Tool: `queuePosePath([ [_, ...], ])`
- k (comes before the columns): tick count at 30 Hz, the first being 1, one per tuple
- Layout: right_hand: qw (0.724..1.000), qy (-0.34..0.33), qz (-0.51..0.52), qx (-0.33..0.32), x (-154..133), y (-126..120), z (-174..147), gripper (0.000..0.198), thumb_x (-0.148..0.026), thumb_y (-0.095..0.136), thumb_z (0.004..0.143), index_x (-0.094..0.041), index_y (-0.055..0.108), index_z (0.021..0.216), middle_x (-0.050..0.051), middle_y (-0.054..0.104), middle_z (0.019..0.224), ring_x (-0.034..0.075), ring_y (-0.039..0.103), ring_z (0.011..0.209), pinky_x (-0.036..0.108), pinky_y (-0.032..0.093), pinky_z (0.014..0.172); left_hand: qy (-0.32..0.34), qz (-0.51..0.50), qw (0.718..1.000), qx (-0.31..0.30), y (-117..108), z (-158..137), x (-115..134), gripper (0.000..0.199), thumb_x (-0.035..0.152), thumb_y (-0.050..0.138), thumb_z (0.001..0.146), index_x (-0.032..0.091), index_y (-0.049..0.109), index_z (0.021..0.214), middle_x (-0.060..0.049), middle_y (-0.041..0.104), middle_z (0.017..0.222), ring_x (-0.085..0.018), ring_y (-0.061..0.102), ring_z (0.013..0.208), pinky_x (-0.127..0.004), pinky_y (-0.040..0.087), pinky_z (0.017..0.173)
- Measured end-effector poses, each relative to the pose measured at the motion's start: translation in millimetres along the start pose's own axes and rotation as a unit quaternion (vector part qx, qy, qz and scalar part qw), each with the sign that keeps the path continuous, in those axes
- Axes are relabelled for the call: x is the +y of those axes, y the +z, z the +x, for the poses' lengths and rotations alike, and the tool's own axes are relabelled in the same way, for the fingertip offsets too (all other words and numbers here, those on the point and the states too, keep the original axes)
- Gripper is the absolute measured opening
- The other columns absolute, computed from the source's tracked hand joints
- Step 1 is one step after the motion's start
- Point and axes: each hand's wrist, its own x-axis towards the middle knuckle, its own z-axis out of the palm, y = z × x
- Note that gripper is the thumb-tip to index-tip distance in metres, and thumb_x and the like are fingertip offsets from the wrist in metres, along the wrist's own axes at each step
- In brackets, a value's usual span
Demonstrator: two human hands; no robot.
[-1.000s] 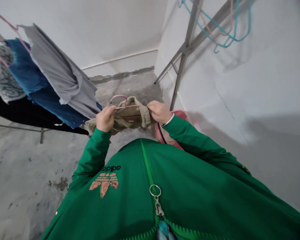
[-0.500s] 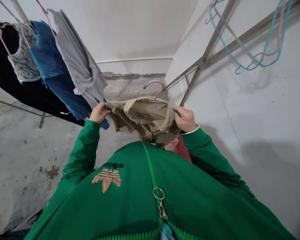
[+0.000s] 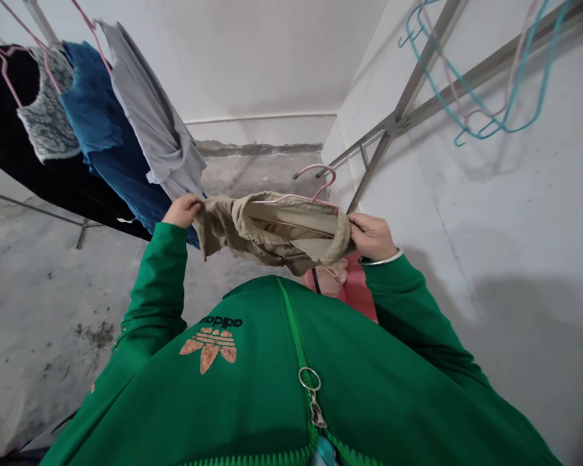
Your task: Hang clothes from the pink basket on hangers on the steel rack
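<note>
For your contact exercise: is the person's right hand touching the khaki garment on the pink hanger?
Touching. The head view shows the right hand gripping the khaki garment's end, cloth bunched under its fingers.

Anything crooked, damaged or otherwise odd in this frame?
The khaki garment sits bunched and lopsided on its pink hanger, stretched between the left hand and right hand. Nothing looks torn or spilled.

- Left hand (image 3: 183, 210) and right hand (image 3: 372, 237) grip opposite ends of a khaki garment (image 3: 272, 230).
- Pink hanger (image 3: 315, 184) inside it, hook nearer the right hand.
</note>
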Motion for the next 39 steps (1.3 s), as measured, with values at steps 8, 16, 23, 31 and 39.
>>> queuePosePath([
  [8, 1.0, -0.016, -0.021, 0.014, -1, 0, 5, 0.019, -0.027, 0.05, 0.082, -0.018, 0.065, 0.074, 0.004, 0.066, 0.067, 0.015, 0.06, 0.061, 0.026, 0.047, 0.058, 0.182, 0.018, 0.982, -0.041, 11, 6, 61, 0.035, 0.037, 0.056, 0.083, 0.017, 0.068, 0.11, -0.011, 0.066, 0.109, -0.025, 0.06, 0.105, -0.041, 0.047, 0.097],
  [16, 0.998, -0.025, -0.038, 0.044, 0, -4, 5, 0.021, -0.026, 0.049, 0.084, -0.019, 0.067, 0.076, 0.005, 0.067, 0.07, 0.017, 0.063, 0.065, 0.028, 0.048, 0.061, 0.19, -0.078, 0.979, 0.022, 9, 5, 68, 0.023, 0.04, 0.066, 0.077, 0.019, 0.07, 0.07, -0.005, 0.067, 0.075, -0.017, 0.062, 0.071, -0.031, 0.052, 0.069],
  [23, 0.997, -0.024, -0.052, 0.057, -7, -1, 8, 0.024, -0.024, 0.046, 0.085, -0.019, 0.067, 0.073, 0.004, 0.064, 0.067, 0.016, 0.06, 0.063, 0.028, 0.046, 0.06, 0.175, -0.08, 0.973, 0.125, 8, 2, 70, 0.034, 0.049, 0.058, 0.083, 0.02, 0.066, 0.067, -0.005, 0.066, 0.073, -0.016, 0.061, 0.071, -0.032, 0.052, 0.07],
  [31, 0.994, -0.029, -0.062, 0.088, -11, 16, 11, 0.024, -0.023, 0.044, 0.087, -0.019, 0.066, 0.076, 0.006, 0.063, 0.069, 0.018, 0.06, 0.066, 0.03, 0.047, 0.063, 0.176, 0.019, 0.953, 0.244, -2, -14, 87, 0.032, 0.046, 0.053, 0.087, 0.023, 0.06, 0.066, -0.006, 0.058, 0.075, -0.021, 0.057, 0.08, -0.045, 0.046, 0.084],
  [39, 0.997, -0.039, -0.029, 0.063, -14, 21, 16, 0.023, -0.025, 0.047, 0.085, -0.019, 0.066, 0.074, 0.005, 0.067, 0.07, 0.017, 0.061, 0.066, 0.028, 0.049, 0.063, 0.204, 0.089, 0.966, 0.134, 3, -16, 105, 0.054, 0.065, 0.057, 0.08, 0.019, 0.063, 0.109, -0.015, 0.06, 0.113, -0.031, 0.055, 0.112, -0.045, 0.041, 0.097],
])
